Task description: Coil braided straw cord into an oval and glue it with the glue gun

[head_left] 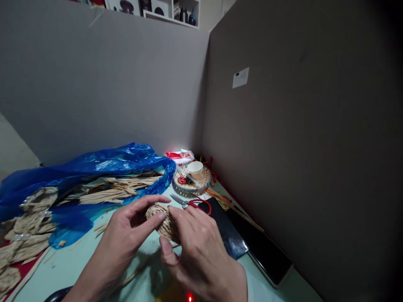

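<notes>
A small round piece of woven straw (166,228), with twisted coils on its face, is held up above the table. My left hand (126,230) grips its left side, the thumb pressed on the coils and the index finger stretched along the top edge. At the right side, my right hand (201,247) is closed on the piece, with its fingertips partly hidden behind the knuckles and the thumb below. Beneath the hands, a loose straw strand (134,277) trails over the table. Red-handled scissors (200,204) lie just beyond the right hand.
A blue plastic bag (126,157) holds dry straw strips (116,188). Bundled straw (30,230) lies at the left. A woven tray (185,192) carries a white cup (195,168). A dark flat pouch (223,226) and black tablet-like slab (270,251) lie right. Grey partitions (126,92) enclose the table.
</notes>
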Demonstrator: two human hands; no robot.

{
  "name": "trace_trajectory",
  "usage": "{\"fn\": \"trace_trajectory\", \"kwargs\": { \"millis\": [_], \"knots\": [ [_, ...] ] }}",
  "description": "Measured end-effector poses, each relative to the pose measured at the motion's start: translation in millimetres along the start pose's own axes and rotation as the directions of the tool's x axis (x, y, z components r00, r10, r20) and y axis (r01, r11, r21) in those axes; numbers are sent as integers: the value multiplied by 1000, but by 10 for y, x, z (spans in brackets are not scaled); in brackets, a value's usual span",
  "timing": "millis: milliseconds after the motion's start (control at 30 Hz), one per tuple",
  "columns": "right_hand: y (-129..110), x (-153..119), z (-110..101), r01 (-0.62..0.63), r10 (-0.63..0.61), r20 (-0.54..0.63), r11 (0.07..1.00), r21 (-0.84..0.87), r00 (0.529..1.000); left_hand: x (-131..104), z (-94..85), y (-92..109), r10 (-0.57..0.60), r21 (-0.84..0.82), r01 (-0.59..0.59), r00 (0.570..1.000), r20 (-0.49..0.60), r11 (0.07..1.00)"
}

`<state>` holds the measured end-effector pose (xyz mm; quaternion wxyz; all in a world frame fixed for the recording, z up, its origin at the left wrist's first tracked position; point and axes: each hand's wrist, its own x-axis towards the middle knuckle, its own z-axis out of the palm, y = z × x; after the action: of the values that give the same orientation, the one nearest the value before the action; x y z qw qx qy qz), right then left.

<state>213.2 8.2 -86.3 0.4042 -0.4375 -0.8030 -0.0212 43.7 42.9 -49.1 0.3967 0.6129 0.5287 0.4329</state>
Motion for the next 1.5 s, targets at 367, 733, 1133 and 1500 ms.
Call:
{"fn": "trace_trajectory", "kwargs": {
  "millis": [367, 733, 1133, 1500],
  "knots": [
    [42, -35, -70, 30, -43, 81, 987, 155, 996, 49, -93, 176, 85, 182, -96, 994, 71, 979],
    [61, -57, -415, -106, 105, 13, 989, 102, 994, 98, -181, -26, 39, 53, -43, 996, 75, 998],
    [166, -23, -689, -60, 59, 13, 971, 232, 998, -64, -40, 121, -197, -54, 196, 980, -5, 979],
    [132, 47, -619, 2, 45, -145, 951, 308, 988, -139, -81, 171, -296, -42, 304, 946, 129, 952]
  ]
}}
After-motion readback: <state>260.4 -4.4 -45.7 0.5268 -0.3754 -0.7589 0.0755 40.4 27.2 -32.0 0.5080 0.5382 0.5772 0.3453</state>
